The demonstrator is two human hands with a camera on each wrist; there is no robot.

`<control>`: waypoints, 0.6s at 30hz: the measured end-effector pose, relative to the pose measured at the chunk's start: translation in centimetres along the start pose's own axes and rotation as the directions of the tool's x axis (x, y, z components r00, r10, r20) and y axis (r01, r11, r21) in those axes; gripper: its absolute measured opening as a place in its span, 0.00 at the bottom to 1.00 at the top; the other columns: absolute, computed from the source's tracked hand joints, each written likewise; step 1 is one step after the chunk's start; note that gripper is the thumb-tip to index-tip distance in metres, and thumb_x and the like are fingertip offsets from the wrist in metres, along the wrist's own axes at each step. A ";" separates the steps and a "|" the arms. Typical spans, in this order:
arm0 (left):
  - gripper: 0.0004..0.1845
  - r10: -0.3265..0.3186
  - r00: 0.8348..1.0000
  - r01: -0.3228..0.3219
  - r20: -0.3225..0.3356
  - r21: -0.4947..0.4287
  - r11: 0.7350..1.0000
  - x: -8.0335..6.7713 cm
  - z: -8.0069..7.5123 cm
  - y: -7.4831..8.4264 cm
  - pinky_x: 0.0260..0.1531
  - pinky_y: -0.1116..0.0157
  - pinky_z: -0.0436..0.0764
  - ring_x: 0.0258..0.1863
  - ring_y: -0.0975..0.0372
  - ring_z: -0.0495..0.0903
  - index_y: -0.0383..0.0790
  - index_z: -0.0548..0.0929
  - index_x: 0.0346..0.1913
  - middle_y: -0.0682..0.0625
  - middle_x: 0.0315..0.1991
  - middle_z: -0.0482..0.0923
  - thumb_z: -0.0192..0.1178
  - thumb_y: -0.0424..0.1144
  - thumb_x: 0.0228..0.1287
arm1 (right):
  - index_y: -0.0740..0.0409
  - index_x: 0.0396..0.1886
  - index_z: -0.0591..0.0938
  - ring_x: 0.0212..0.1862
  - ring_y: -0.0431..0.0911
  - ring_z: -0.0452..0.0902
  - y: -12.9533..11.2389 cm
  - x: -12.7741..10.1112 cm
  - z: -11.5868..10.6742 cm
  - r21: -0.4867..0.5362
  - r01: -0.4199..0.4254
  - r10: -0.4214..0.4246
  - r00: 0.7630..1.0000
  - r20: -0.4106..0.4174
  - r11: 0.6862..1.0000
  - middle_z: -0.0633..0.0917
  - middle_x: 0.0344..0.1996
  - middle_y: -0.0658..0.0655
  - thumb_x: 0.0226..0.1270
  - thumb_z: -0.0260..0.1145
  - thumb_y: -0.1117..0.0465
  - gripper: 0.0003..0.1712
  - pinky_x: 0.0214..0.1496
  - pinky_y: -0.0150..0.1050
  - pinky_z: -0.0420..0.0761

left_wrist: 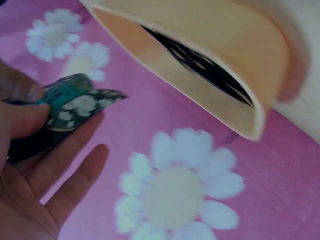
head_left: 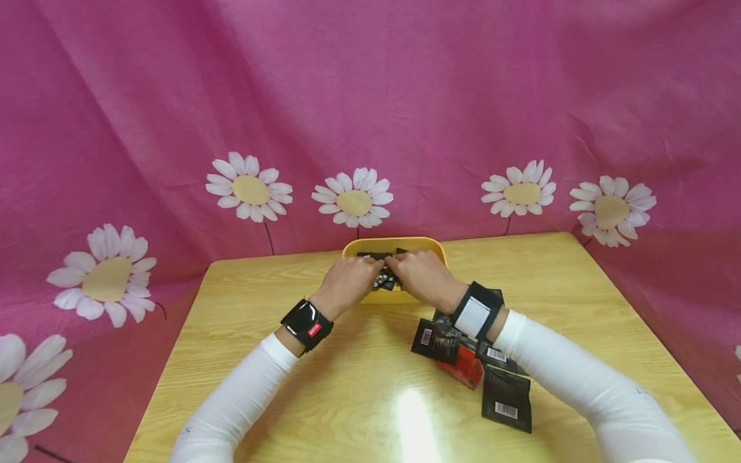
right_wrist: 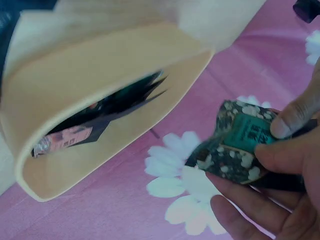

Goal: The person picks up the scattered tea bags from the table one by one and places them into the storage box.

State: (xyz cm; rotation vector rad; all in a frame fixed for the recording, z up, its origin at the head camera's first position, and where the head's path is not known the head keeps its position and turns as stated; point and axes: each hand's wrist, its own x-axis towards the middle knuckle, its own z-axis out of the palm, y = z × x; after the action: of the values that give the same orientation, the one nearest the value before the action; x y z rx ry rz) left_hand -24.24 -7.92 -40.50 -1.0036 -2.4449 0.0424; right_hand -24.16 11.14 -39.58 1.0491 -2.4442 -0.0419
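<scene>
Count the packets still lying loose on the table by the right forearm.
4 at least: a black packet nearest the yellow bin, a red packet beside it, a barcoded one under the forearm, and a black pouch closest to the camera. More may be hidden beneath.

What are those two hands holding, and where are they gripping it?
Both the left hand and right hand pinch one small teal packet by its opposite ends.
</scene>
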 end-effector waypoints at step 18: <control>0.17 -0.129 0.984 0.136 0.123 -0.046 0.990 1.2 7.0 -6.1 0.34 0.57 0.84 0.32 0.54 0.86 0.48 0.81 0.59 0.49 0.39 0.88 0.56 0.36 0.71 | 0.60 0.61 0.79 0.47 0.53 0.86 2.1 4.9 8.2 0.053 -0.107 0.099 0.986 0.132 0.993 0.82 0.59 0.59 0.71 0.56 0.69 0.20 0.45 0.48 0.85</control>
State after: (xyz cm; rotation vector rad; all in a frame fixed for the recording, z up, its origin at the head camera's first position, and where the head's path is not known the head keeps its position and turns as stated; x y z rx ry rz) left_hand -32.10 -10.54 -44.83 -0.8811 -2.6297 -0.0087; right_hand -32.10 7.99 -44.39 0.9709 -2.6282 -0.0033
